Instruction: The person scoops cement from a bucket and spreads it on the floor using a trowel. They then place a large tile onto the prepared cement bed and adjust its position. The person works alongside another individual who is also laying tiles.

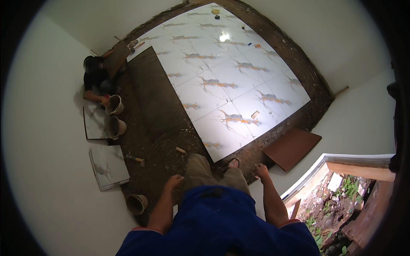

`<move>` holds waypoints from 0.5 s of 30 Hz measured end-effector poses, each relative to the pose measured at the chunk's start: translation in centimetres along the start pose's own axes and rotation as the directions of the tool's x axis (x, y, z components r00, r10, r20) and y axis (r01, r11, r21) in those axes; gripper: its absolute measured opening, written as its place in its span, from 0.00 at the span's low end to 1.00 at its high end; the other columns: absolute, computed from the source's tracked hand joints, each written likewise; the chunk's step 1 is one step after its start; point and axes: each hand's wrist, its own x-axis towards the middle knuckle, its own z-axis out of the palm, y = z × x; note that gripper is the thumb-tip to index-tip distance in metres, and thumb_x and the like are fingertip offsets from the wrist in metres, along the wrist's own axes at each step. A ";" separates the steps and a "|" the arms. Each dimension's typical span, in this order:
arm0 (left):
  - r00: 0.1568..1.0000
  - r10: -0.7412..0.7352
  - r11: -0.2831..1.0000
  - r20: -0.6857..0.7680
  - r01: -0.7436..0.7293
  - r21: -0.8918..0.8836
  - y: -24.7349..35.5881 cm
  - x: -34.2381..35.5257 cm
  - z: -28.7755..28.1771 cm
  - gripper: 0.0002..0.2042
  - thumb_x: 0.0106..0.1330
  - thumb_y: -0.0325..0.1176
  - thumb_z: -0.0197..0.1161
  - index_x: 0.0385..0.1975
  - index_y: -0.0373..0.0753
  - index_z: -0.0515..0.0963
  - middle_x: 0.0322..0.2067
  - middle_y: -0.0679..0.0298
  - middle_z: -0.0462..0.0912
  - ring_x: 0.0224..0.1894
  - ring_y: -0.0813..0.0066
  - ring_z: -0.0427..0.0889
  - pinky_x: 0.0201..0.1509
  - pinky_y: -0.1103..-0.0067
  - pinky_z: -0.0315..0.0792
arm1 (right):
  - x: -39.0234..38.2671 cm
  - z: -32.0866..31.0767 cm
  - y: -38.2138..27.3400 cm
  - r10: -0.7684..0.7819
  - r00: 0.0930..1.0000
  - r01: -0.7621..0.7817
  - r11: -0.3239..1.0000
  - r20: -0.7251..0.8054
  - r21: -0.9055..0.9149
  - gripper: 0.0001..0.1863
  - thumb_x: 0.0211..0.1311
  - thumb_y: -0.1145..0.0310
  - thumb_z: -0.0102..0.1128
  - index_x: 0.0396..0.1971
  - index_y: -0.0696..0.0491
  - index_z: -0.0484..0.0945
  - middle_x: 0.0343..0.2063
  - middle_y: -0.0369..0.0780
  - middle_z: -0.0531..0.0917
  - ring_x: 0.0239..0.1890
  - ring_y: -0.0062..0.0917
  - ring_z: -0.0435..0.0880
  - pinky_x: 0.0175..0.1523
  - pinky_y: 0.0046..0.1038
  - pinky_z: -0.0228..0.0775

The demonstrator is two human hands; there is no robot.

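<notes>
Beside my left thigh hangs my left hand, its fingers curled in, with nothing showing in it. My right hand is held out by my right knee, fingers loosely bent and apart, touching nothing. In front of my feet lies a floor of large glossy white tiles with grey and orange veining. A tool with a short wooden handle rests on the dark ground ahead of my left knee. Farther left lies a hammer-like tool.
At the far left a co-worker crouches, one hand at a bucket. Another bucket and stacked tiles line the left wall; a third bucket stands nearer. On the right are a reddish-brown board and a doorway.
</notes>
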 end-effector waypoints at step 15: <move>0.978 0.206 0.900 0.024 -0.198 0.389 16.0 9.8 -4.7 0.20 0.64 0.46 0.71 0.48 0.37 0.84 0.44 0.52 0.87 0.48 0.56 0.86 0.54 0.67 0.77 | 18.2 8.6 7.4 -0.235 0.953 0.135 0.894 -0.192 -0.427 0.27 0.66 0.55 0.64 0.58 0.58 0.76 0.54 0.56 0.81 0.51 0.38 0.87 0.45 0.40 0.82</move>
